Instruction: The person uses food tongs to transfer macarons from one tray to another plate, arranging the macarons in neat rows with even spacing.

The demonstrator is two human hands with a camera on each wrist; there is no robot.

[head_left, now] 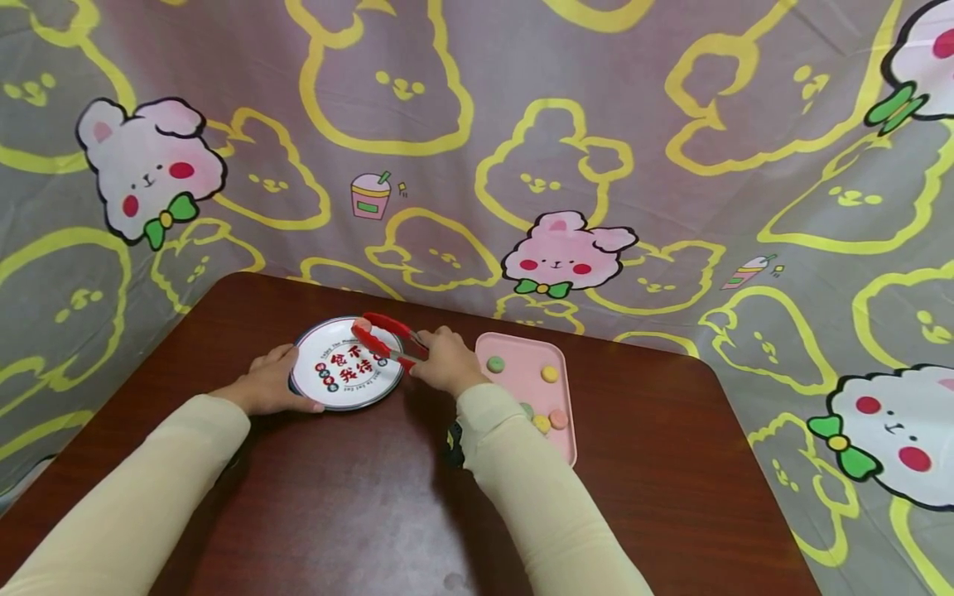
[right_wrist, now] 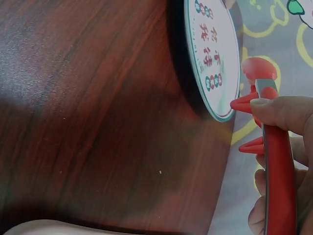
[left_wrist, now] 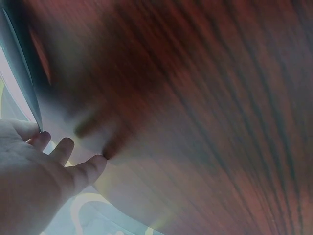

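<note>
A round white plate (head_left: 343, 385) with a dark blue rim and red lettering lies at the left of the table. My left hand (head_left: 270, 382) holds it by its left edge, thumb along the near rim; in the left wrist view the fingers (left_wrist: 88, 171) meet the plate's edge. In my right hand (head_left: 450, 362) are red-handled tongs (right_wrist: 279, 181), gripped around the handles. Between the tong tips, over the far part of the plate, is a small pink macaron-like piece (head_left: 362, 324). The right wrist view does not show that piece clearly.
Right of the right hand stands a pink square tray (head_left: 514, 346) with several small green, yellow and pink macaron-like pieces (head_left: 549, 374). The right forearm partly covers its near left side. A patterned curtain (head_left: 447, 165) hangs behind the dark wooden table (head_left: 350, 513).
</note>
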